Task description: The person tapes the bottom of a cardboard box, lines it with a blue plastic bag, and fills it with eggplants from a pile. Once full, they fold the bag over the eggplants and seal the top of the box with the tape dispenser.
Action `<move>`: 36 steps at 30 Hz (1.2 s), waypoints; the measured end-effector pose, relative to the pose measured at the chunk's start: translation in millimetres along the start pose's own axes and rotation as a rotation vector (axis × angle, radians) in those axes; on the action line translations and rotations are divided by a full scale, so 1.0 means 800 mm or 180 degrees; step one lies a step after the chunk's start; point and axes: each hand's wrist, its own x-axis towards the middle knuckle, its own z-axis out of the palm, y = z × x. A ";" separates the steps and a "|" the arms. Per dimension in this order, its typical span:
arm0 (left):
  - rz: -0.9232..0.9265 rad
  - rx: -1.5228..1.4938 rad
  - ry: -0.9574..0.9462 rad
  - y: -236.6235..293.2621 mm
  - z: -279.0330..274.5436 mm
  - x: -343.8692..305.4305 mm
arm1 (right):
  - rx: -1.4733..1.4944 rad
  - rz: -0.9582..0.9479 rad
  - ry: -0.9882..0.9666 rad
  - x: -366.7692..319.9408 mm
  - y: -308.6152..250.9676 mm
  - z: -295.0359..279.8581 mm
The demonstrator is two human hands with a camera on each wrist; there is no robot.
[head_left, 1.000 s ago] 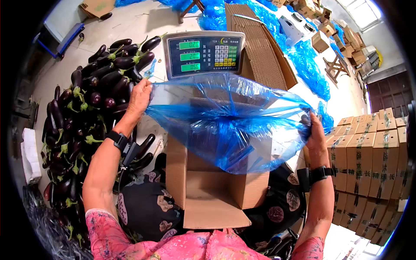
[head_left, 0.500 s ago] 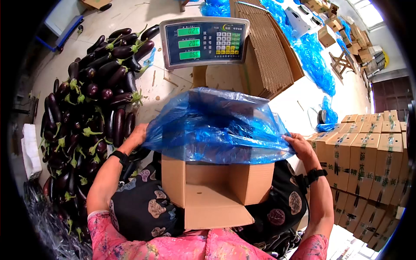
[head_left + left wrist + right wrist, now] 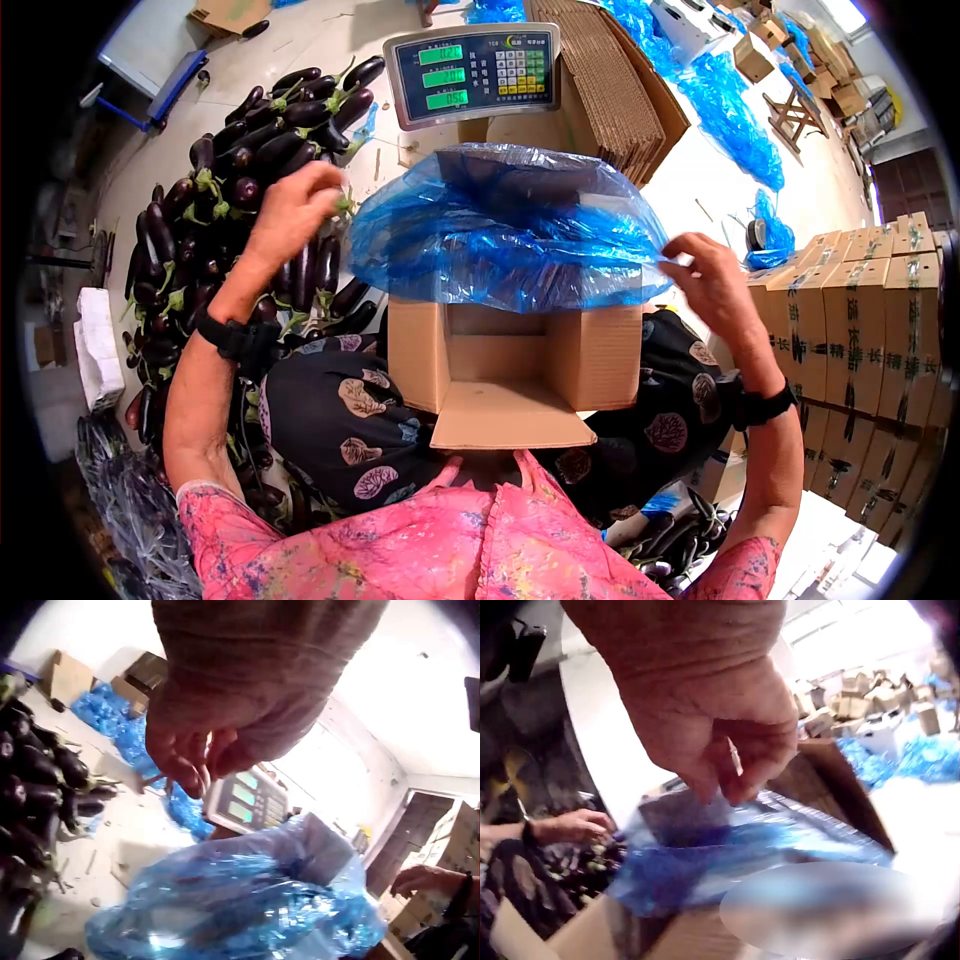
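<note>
A thin blue plastic bag (image 3: 500, 225) is draped over the far half of an open cardboard box (image 3: 510, 412), whose near flap folds down toward the person. Up and to the left of the bag, my left hand (image 3: 297, 215) hovers with loosely bent fingers and nothing in them. My right hand (image 3: 712, 285) is at the bag's right edge, fingers loosely curved, fingertips right by the plastic. In the left wrist view, the left hand (image 3: 225, 712) hangs above the bag (image 3: 240, 900). The right wrist view has the right hand (image 3: 720, 735) over the plastic.
A heap of eggplants (image 3: 250, 190) lies on the left. Beyond the box stands a scale display (image 3: 472, 75) beside flattened cardboard (image 3: 610, 90). Stacked cartons (image 3: 850, 310) line the right, with more blue plastic (image 3: 735, 120) on the floor.
Earlier, both hands held the bag stretched wide; it then came down over the box's far side. Now both hands have come off it, the left one rising away.
</note>
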 end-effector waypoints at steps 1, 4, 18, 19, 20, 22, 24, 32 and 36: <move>0.0207 -0.0085 -0.0269 0.025 0.013 -0.002 | 0.0022 -0.0283 -0.0081 0.005 -0.024 0.011; 0.1120 0.0383 -0.1679 0.081 0.051 -0.006 | -0.0722 -0.0814 -0.0338 0.026 -0.039 0.074; 0.1461 0.1419 -0.2798 0.112 0.097 -0.044 | -0.0158 -0.0973 -0.0968 -0.097 -0.118 0.036; 0.1418 0.1408 -0.2989 0.114 0.099 -0.049 | 0.0271 -0.0981 -0.0764 -0.102 -0.117 0.034; 0.1471 0.0882 -0.3006 0.112 0.096 -0.052 | 0.0335 -0.0767 -0.0724 -0.105 -0.113 0.030; 0.1205 0.0385 -0.3022 0.128 0.074 -0.053 | 0.0507 -0.0221 -0.0486 -0.107 -0.090 0.026; 0.1366 0.0371 -0.2685 0.145 0.047 -0.058 | 0.0332 -0.0195 -0.0149 -0.104 -0.080 0.023; 0.1820 0.0968 -0.1994 0.178 0.000 -0.165 | -0.0553 -0.0696 -0.0245 -0.141 -0.093 0.040; 0.1267 0.0164 -0.1783 0.161 0.003 -0.180 | -0.0011 -0.0356 0.0248 -0.157 -0.130 0.037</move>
